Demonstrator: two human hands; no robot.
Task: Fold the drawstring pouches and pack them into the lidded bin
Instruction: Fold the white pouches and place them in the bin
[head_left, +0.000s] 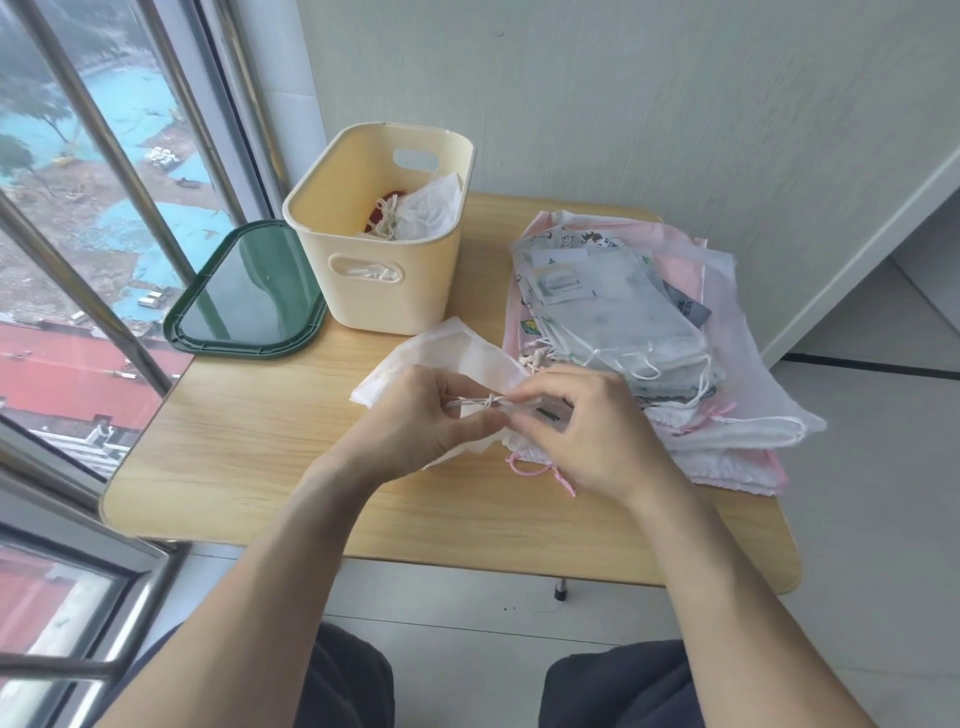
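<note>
A white drawstring pouch (457, 353) lies at the middle of the small wooden table (249, 457). My left hand (421, 421) and my right hand (587, 431) both pinch its white drawstring (480, 401) just above the fabric. The cream bin (382, 291) stands open at the back left, with a white pouch and something red inside. Its dark green lid (244, 293) lies flat to the left of it. A pile of pouches (623, 312), grey, white, pink and printed, covers the right side of the table.
A window with metal bars runs along the left, close to the table edge. A white wall stands behind the table. My knees show below the front edge. A pink cord (530, 470) from the pile lies under my right hand.
</note>
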